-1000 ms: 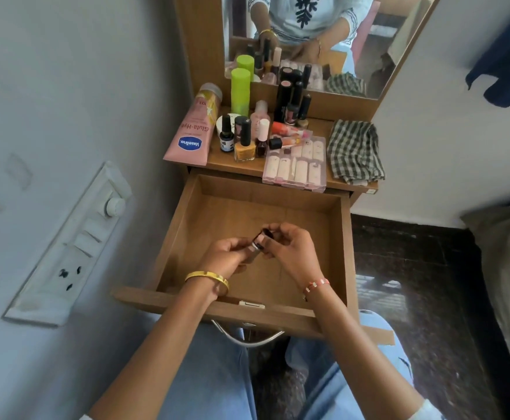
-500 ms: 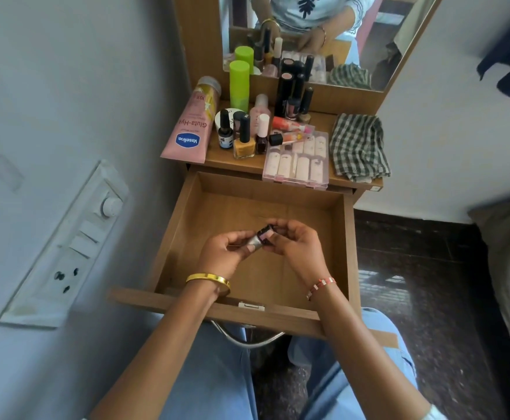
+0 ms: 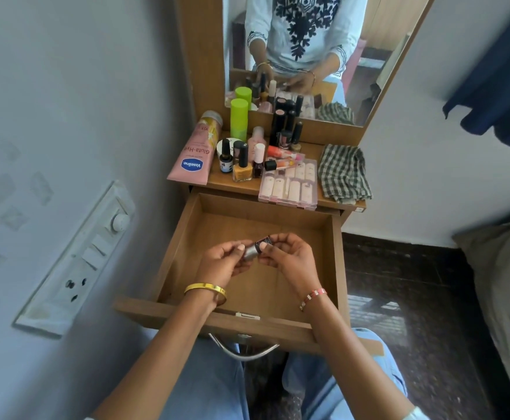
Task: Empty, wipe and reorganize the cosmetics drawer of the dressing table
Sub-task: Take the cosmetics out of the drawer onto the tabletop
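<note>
A small silver-and-dark cosmetic tube (image 3: 255,248) sits pinched between both hands over the open drawer (image 3: 184,234): the left hand (image 3: 222,262) grasps its silver end, the right hand (image 3: 290,256) grips its dark end. Below the hands the drawer floor is bare wood. Beyond them, on the bench (image 3: 343,204), stand nail polish bottles (image 3: 241,165), a pink Vaseline tube (image 3: 194,153), a clear nail-tip box (image 3: 290,186) and a checked cloth (image 3: 343,174).

Fingers hide much of the small tube (image 3: 255,248) (label unreadable).
</note>
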`<state>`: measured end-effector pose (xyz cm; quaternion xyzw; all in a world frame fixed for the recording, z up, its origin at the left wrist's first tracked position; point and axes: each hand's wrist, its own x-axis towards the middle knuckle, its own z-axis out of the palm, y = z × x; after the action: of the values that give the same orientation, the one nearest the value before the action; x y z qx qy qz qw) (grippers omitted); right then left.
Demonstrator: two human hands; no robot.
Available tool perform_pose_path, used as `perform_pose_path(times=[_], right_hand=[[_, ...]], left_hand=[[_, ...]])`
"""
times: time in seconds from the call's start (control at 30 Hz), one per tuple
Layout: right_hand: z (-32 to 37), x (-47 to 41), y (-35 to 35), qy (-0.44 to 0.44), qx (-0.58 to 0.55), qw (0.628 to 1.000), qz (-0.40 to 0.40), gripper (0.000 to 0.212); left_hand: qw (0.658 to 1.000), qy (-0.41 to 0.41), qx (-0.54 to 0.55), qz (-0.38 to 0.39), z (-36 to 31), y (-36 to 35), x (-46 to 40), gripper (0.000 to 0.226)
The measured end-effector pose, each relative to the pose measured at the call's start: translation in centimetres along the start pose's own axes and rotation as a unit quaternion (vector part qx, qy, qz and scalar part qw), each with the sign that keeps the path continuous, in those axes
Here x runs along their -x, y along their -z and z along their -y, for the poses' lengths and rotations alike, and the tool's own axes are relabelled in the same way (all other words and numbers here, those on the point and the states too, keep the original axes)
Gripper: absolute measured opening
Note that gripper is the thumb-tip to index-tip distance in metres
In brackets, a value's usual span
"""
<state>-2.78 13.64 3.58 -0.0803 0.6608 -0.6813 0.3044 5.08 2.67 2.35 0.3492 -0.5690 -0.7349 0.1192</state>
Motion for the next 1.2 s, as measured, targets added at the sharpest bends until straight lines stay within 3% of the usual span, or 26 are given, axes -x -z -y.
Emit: perform_pose_path(times=[0.27, 0.4, 0.5, 0.63, 0.8, 1.0, 1.2], right_hand=[[3.3, -0.7, 0.4, 0.1, 0.026, 0.994, -0.023, 0.019], [6.6, -2.3, 1.0, 0.144, 0.053, 0.986, -0.063, 0.021], [9.0, -4.4, 1.8, 0.176, 0.11, 0.97, -0.128, 0.019], [11.5, -8.0, 2.9, 0.218, 0.213, 0.931, -0.202, 0.018], [13.4, -12.0, 3.7, 0.217, 0.295, 0.909, -0.199, 0.018], [14.1, -14.9, 4.0, 0.214, 0.33, 0.895, -0.209, 0.024], [13.4, -16.1, 3.9, 0.198, 0.361, 0.894, -0.177, 0.028]], left_hand=[[0.995, -0.059, -0.06, -0.045, -0.5, -0.7, -1.1, 0.015], [0.981, -0.134, -0.128, -0.051, -1.9, -1.9, -1.7, 0.021], [0.947, -0.23, -0.213, -0.066, -3.0, -2.7, -2.2, 0.02], [0.864, -0.362, -0.339, -0.086, -4.5, -3.6, -3.0, 0.025], [0.787, -0.417, -0.454, -0.032, -4.8, -4.1, -4.5, 0.033], [0.752, -0.454, -0.477, -0.038, -4.6, -4.7, -5.1, 0.029], [0.752, -0.467, -0.463, -0.042, -4.3, -4.7, -5.3, 0.029]])
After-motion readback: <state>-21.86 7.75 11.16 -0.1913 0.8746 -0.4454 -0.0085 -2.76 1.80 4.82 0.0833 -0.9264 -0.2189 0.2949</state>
